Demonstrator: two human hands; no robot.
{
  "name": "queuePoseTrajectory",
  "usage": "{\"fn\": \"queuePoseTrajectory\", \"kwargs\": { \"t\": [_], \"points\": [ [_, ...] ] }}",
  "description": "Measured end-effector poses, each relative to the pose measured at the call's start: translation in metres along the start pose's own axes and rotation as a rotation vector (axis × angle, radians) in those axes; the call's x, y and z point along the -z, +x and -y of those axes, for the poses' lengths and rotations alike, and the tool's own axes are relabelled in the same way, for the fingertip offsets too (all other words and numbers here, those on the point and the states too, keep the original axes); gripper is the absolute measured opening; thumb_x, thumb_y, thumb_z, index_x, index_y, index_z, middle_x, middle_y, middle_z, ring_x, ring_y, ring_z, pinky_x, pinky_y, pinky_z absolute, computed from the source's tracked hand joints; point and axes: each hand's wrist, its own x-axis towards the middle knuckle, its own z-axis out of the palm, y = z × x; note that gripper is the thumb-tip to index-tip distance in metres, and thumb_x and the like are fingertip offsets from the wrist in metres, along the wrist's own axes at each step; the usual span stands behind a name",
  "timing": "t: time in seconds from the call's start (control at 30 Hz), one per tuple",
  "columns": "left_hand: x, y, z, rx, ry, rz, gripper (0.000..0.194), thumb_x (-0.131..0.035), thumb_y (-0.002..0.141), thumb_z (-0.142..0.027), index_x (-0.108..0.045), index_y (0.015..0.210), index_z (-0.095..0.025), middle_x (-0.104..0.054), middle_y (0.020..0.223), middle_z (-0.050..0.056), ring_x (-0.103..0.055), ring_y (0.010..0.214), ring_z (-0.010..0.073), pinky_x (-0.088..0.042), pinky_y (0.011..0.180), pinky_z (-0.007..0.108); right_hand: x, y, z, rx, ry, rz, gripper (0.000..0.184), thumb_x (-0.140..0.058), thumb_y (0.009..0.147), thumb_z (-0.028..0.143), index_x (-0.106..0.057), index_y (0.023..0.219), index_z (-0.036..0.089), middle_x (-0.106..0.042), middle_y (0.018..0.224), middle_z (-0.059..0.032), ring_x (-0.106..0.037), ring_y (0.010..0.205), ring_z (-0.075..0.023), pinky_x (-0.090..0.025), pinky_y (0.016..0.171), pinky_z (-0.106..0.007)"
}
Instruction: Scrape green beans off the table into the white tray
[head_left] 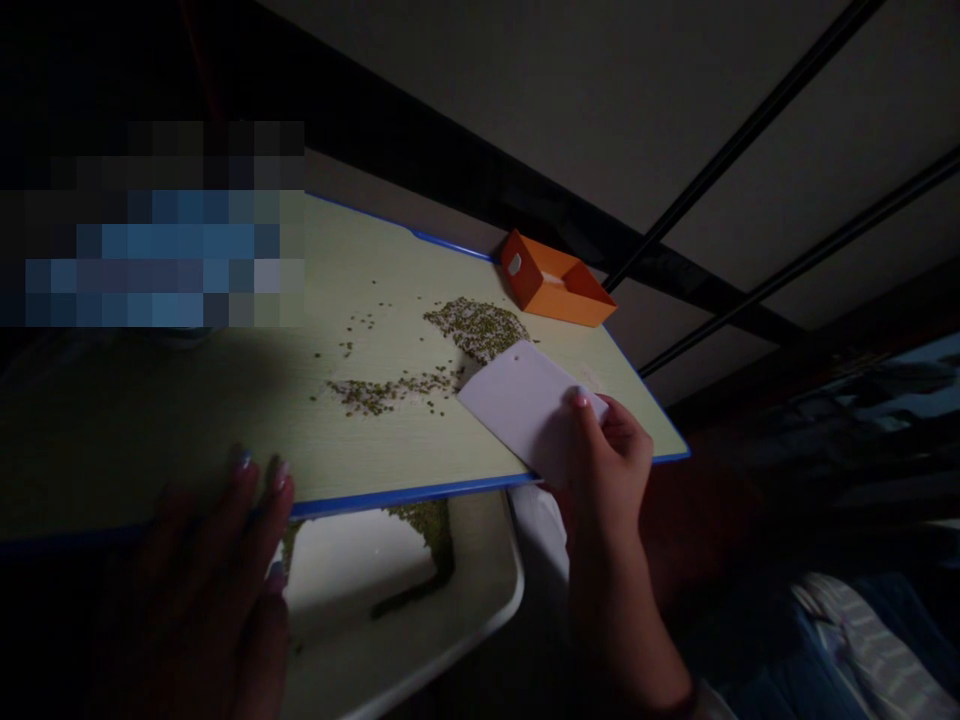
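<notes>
The right hand (pixel 611 465) grips a white card (pixel 525 405), thumb lying flat on its top face and the other fingers curled beneath. The card has a small hole near its far corner and is tilted, reaching over the near edge of a pale table (pixel 352 455) with a blue border. Its far edge meets a pile of small green beans (pixel 480 325) on the tabletop. A looser strip of beans (pixel 379 392) lies to the left of the card, with a few single ones scattered beyond it.

The left hand (pixel 232 570) is open and holds nothing that shows, its fingers stretched over the near edge of the table (it is so dark there that I cannot tell whether the fingertips touch the surface). Below that edge, partly under the table, sits a white tub (pixel 516 590) with more green beans (pixel 435 535) inside, gathered along one side of a bright white area.

An orange box (pixel 566 300), open at the top, stands at the far right of the table, just beyond the pile. At the lower right, well apart from the table, lies a striped cloth (pixel 874 625). The upper left is blurred into blue blocks.
</notes>
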Motion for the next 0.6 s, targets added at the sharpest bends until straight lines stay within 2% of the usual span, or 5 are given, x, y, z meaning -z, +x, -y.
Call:
{"fn": "queuePoseTrajectory", "kwargs": {
  "t": [0.33, 0.6],
  "points": [
    [-0.001, -0.002, 0.001, 0.031, -0.012, 0.03, 0.075, -0.045, 0.082, -0.021, -0.022, 0.151, -0.041, -0.023, 0.167, -0.014, -0.025, 0.154, 0.0281, -0.018, 0.132, 0.056, -0.005, -0.003, 0.003, 0.039, 0.027, 0.031, 0.035, -0.072, 0.082, 0.052, -0.065, 0.082, 0.019, -0.045, 0.063, 0.0056, -0.039, 0.056, -0.0104, -0.028, 0.05, -0.024],
    [0.002, -0.001, 0.0, 0.058, -0.043, 0.032, 0.074, -0.044, 0.083, -0.02, -0.023, 0.151, -0.041, -0.022, 0.167, -0.016, -0.023, 0.155, 0.0255, -0.015, 0.133, 0.051, -0.009, -0.002, 0.007, 0.059, 0.032, 0.055, 0.035, -0.073, 0.081, 0.051, -0.064, 0.075, 0.018, -0.045, 0.062, 0.0058, -0.035, 0.055, -0.0094, -0.025, 0.048, -0.023]
  ]
}}
